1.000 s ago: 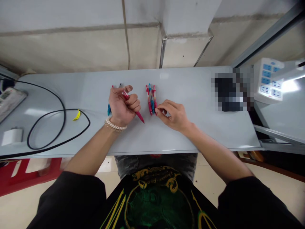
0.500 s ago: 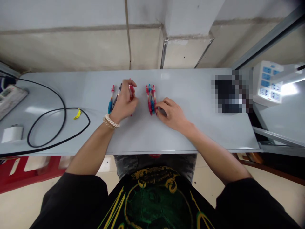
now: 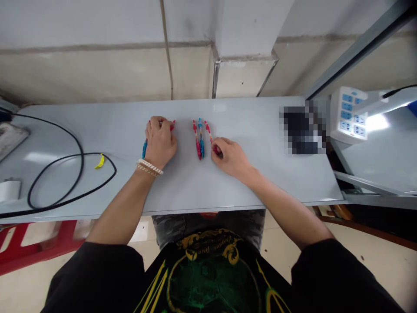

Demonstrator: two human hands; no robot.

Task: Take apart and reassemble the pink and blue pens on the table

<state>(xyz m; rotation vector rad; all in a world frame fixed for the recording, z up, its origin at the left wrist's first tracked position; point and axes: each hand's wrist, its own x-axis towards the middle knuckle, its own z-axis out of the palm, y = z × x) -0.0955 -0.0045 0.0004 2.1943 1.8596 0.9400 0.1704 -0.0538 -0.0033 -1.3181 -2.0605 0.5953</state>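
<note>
My left hand is closed, its fingers curled down over a group of pens on the table. Past its edges show the blue end of one pen and the red end of another pen; the hand hides the rest. My right hand pinches the lower end of a red pen, which lies tilted on the table. Between the hands, a red pen and a blue pen lie side by side, almost touching, pointing away from me.
On the grey table, a black cable with a yellow tag loops at the left. A white plug adapter sits near the left edge. At the right are a blurred dark object and a white power strip.
My left hand has moved left and lowered over the left group of pens. My right hand has drawn its red pen slightly away from the two beside it. The camera view has shifted a little.
</note>
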